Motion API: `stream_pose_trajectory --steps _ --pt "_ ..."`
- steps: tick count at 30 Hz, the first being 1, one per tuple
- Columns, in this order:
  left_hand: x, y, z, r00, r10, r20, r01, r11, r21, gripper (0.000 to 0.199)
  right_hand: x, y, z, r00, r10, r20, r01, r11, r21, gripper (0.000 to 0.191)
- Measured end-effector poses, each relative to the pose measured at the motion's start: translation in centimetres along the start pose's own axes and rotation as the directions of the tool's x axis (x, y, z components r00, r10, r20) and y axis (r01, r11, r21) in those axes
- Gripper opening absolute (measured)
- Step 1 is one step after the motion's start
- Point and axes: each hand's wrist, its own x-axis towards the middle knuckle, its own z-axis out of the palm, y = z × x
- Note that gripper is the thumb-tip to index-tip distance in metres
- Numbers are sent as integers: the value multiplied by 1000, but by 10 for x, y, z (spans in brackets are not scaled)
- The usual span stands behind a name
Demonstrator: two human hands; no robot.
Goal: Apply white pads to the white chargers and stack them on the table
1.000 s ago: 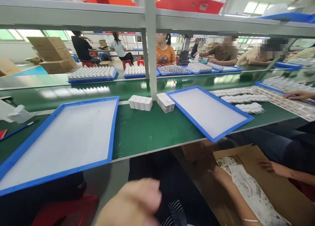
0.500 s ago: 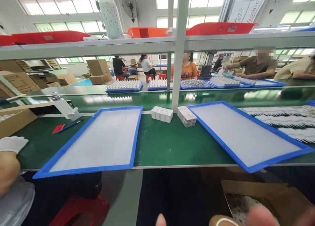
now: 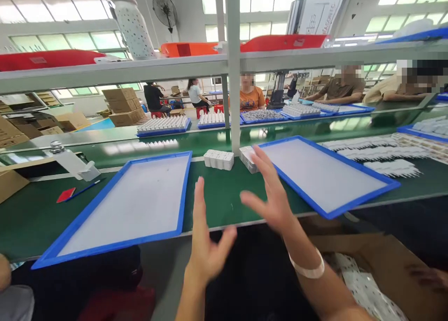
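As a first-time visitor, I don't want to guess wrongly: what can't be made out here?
All in the head view:
Right white block: partly hidden behind the right hand.
Cardboard box: partly covered by the right forearm, and cut off by the bottom edge.
Co-worker's hand, lower right: blurred and dim.
Print on the orange shirt: too small to read.

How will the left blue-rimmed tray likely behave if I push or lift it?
The left blue-rimmed tray looks shallow, so it is probably light for its size. Its straight rim suggests it should stay fairly stiff. Lying flat on the green tabletop, it would likely slide rather than roll.
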Motion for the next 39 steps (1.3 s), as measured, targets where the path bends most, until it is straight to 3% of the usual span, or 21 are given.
stream_pose_trajectory --steps 2,5,8,12,16,19,22,26,29,33,39 --pt "12 -14 21 998 -53 40 53 999 1 81 54 21 2 974 160 -158 -195 951 -240 69" --pt "25 -41 54 950 -212 231 196 976 91 89 112 66 10 909 358 -213 -411 854 -318 78" --pt "29 -58 67 911 -267 315 242 963 117 88 129 97 17 873 424 -242 -487 785 -382 68" --pt "29 -61 61 911 -269 314 256 963 84 72 125 108 18 874 414 -255 -487 749 -450 49" --pt "29 -61 57 909 -286 303 279 958 66 67 113 99 13 899 393 -192 -434 750 -500 51" --pt "30 -64 59 914 -283 291 275 959 69 66 85 86 1 927 343 -153 -369 758 -537 61" --pt "32 -67 62 920 -258 295 247 966 75 67 33 79 -24 940 271 -205 -340 743 -577 63" --pt "35 -69 65 929 -208 307 190 978 88 68 -45 91 -60 882 305 -358 -469 638 -610 57" --pt "38 -70 66 933 -188 307 164 981 105 66 -80 106 -71 866 332 -373 -499 589 -635 43" --pt "42 -70 68 936 -178 304 145 981 128 65 -86 114 -60 862 344 -373 -507 559 -656 27" --pt "44 -73 68 929 -189 317 144 977 161 69 -71 102 -33 845 354 -400 -534 535 -654 23"
